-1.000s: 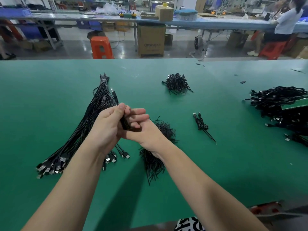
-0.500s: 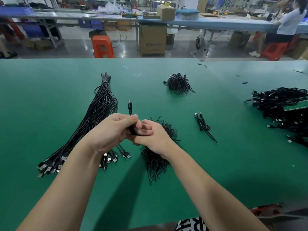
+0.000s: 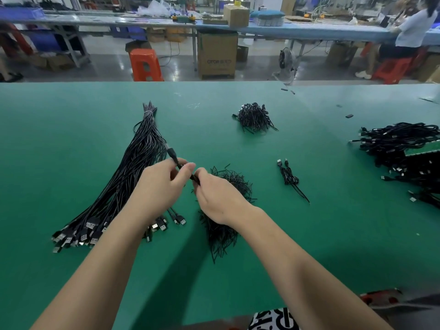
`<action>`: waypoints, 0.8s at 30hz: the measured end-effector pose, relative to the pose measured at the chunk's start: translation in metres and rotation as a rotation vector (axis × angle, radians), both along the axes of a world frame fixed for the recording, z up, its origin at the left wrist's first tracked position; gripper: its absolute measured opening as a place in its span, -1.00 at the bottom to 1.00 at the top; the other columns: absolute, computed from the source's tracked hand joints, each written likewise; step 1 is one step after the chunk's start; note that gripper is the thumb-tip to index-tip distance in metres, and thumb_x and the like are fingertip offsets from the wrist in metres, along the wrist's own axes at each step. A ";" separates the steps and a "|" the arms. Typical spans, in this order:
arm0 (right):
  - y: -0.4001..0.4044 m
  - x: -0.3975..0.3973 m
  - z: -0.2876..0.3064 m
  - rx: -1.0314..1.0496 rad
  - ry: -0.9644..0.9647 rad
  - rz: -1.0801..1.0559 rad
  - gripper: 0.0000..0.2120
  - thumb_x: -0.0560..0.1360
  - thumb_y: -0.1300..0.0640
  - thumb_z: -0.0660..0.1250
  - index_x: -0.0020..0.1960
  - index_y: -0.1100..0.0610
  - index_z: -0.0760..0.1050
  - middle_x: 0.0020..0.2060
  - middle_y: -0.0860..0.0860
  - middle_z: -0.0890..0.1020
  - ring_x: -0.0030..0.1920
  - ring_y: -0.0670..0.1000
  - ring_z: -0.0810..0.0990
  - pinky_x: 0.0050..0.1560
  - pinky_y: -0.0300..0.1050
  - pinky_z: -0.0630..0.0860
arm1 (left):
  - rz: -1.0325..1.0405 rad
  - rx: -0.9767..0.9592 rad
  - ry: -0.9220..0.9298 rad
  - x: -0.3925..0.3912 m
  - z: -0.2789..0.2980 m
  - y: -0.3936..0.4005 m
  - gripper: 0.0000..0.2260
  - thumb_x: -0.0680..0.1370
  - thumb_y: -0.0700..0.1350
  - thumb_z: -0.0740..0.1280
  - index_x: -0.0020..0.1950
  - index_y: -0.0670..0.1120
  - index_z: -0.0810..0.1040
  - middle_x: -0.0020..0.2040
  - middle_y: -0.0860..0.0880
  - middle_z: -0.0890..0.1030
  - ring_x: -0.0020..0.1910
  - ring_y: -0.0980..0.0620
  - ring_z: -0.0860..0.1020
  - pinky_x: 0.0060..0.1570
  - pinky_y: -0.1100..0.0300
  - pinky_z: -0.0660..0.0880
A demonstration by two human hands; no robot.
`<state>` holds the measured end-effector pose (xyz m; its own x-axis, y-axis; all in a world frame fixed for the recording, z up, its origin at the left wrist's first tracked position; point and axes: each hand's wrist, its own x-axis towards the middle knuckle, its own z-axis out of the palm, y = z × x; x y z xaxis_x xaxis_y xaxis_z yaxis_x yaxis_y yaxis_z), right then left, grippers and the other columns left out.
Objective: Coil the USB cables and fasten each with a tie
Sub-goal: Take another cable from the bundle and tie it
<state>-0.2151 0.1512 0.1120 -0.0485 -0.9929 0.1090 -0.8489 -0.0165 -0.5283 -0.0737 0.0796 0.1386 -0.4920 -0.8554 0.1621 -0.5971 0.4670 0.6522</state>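
In the head view, both hands meet above the green tabletop point(image 3: 309, 234), a little in front of the person. The left hand point(image 3: 158, 186) pinches a black USB cable point(image 3: 172, 154) between thumb and fingers, and the right hand point(image 3: 217, 198) has its fingers curled on the same cable just beside the left grip. One plug end of the cable stands out up and to the left, past the left thumb; the rest is hidden inside the two grips.

I judge that the coiling of this one cable is in hand, and the tie is not yet on it. The next move probably calls for one hand to keep the coil tight while the other takes a tie from the pile of ties point(image 3: 223, 225) lying directly under the right wrist.

The bundle of uncoiled cables point(image 3: 123, 186) lies under the left hand. One finished cable point(image 3: 289, 177) lies apart, to the right.
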 end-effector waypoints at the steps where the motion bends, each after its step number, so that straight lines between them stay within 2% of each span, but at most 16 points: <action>1: 0.000 0.000 0.000 -0.003 0.001 -0.002 -0.86 0.68 0.10 0.04 0.17 0.12 0.30 -0.19 0.04 0.51 -0.21 0.16 0.53 -0.20 0.08 0.45 | -0.024 0.013 0.062 0.001 0.002 -0.002 -0.74 0.56 0.21 0.26 -0.05 0.08 0.63 -0.27 0.02 0.66 -0.26 0.11 0.58 -0.28 0.29 0.43; 4: -0.001 0.000 0.002 0.015 0.017 -0.012 -0.77 0.69 0.09 0.04 0.29 0.14 0.31 -0.25 -0.02 0.48 -0.23 0.10 0.53 -0.20 0.06 0.46 | -0.067 -0.019 0.062 0.003 0.005 -0.008 -0.80 0.52 0.18 0.35 -0.20 0.11 0.62 -0.34 0.05 0.64 -0.33 0.11 0.55 -0.41 0.36 0.37; 7: -0.002 -0.001 0.005 0.058 -0.049 0.001 -0.77 0.69 0.07 0.06 0.29 0.12 0.34 -0.18 0.04 0.56 -0.21 0.10 0.55 -0.13 0.13 0.53 | -0.082 -0.078 0.007 0.000 0.010 -0.013 -0.78 0.53 0.13 0.35 -0.22 0.05 0.62 -0.38 0.05 0.63 -0.38 0.10 0.55 -0.36 0.21 0.45; 9: -0.003 -0.003 0.007 0.090 -0.205 0.025 -0.80 0.67 0.05 0.14 0.25 0.08 0.39 -0.14 0.05 0.62 -0.30 0.04 0.58 -0.17 0.04 0.59 | -0.087 -0.105 -0.015 -0.003 0.012 -0.015 -0.80 0.55 0.07 0.36 -0.21 0.01 0.62 -0.38 0.04 0.62 -0.37 0.08 0.56 -0.34 0.15 0.46; 11: -0.002 -0.007 0.008 0.115 -0.377 0.059 -0.78 0.66 0.00 0.23 0.27 0.01 0.44 -0.26 -0.11 0.58 -0.45 -0.04 0.54 -0.28 -0.12 0.57 | -0.092 -0.116 -0.034 -0.005 0.013 -0.018 -0.82 0.56 0.03 0.37 -0.18 -0.02 0.62 -0.36 0.03 0.63 -0.33 0.05 0.57 -0.29 0.14 0.47; 12: -0.002 -0.008 0.008 0.126 -0.473 0.068 -0.79 0.66 0.01 0.23 0.27 0.00 0.45 -0.28 -0.16 0.55 -0.47 -0.05 0.51 -0.25 -0.08 0.58 | -0.090 -0.120 -0.037 -0.005 0.013 -0.020 -0.83 0.56 0.02 0.37 -0.18 -0.02 0.62 -0.35 0.02 0.63 -0.33 0.04 0.57 -0.29 0.15 0.46; 14: -0.003 -0.009 0.007 0.116 -0.603 0.062 -0.84 0.69 0.07 0.20 0.22 0.01 0.50 -0.21 -0.09 0.55 -0.44 -0.03 0.46 -0.16 0.10 0.63 | -0.098 -0.117 -0.028 -0.006 0.014 -0.022 -0.83 0.56 0.02 0.37 -0.20 -0.01 0.61 -0.36 0.01 0.61 -0.35 0.06 0.54 -0.34 0.18 0.41; 16: -0.004 -0.009 0.006 0.082 -0.611 0.032 -0.83 0.69 0.10 0.18 0.18 0.00 0.53 -0.20 -0.04 0.53 -0.43 -0.01 0.47 -0.17 0.08 0.61 | -0.108 -0.114 -0.020 -0.008 0.014 -0.023 -0.81 0.56 0.02 0.37 -0.23 0.00 0.60 -0.38 0.04 0.60 -0.38 0.11 0.51 -0.37 0.22 0.35; 19: -0.005 -0.009 0.004 0.057 -0.595 -0.025 -0.79 0.70 0.10 0.17 -0.03 -0.07 0.53 -0.29 -0.08 0.49 -0.49 -0.03 0.49 -0.32 -0.17 0.45 | -0.108 -0.105 -0.023 -0.014 0.012 -0.023 -0.79 0.56 0.03 0.36 -0.26 0.01 0.59 -0.40 0.08 0.61 -0.37 0.15 0.54 -0.39 0.29 0.33; 21: -0.006 -0.010 0.003 0.061 -0.517 -0.061 -0.75 0.70 0.10 0.13 -0.11 -0.06 0.48 -0.35 -0.08 0.43 -0.54 -0.12 0.42 -0.44 -0.23 0.34 | -0.096 -0.106 -0.025 -0.017 0.009 -0.023 -0.78 0.56 0.04 0.36 -0.26 0.01 0.58 -0.40 0.07 0.60 -0.41 0.15 0.51 -0.40 0.27 0.31; 22: -0.007 -0.010 0.002 0.060 -0.466 -0.073 -0.75 0.70 0.09 0.11 -0.09 0.00 0.48 -0.37 -0.07 0.41 -0.52 -0.14 0.38 -0.45 -0.22 0.32 | -0.089 -0.099 -0.013 -0.019 0.007 -0.023 -0.77 0.57 0.04 0.36 -0.26 0.00 0.58 -0.39 0.05 0.60 -0.42 0.13 0.50 -0.40 0.24 0.31; 24: -0.009 -0.010 0.000 0.052 -0.334 -0.094 -0.74 0.70 0.06 0.07 -0.02 0.13 0.47 -0.33 -0.02 0.47 -0.37 -0.06 0.43 -0.30 -0.09 0.41 | -0.093 -0.030 0.060 -0.023 0.001 -0.023 -0.78 0.57 0.05 0.37 -0.23 0.00 0.60 -0.39 0.01 0.60 -0.44 0.10 0.47 -0.40 0.20 0.35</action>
<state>-0.2250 0.1427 0.1122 -0.1646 -0.9861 0.0211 -0.6253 0.0878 -0.7754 -0.0967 0.0567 0.1394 -0.5575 -0.8008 0.2187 -0.5104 0.5384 0.6705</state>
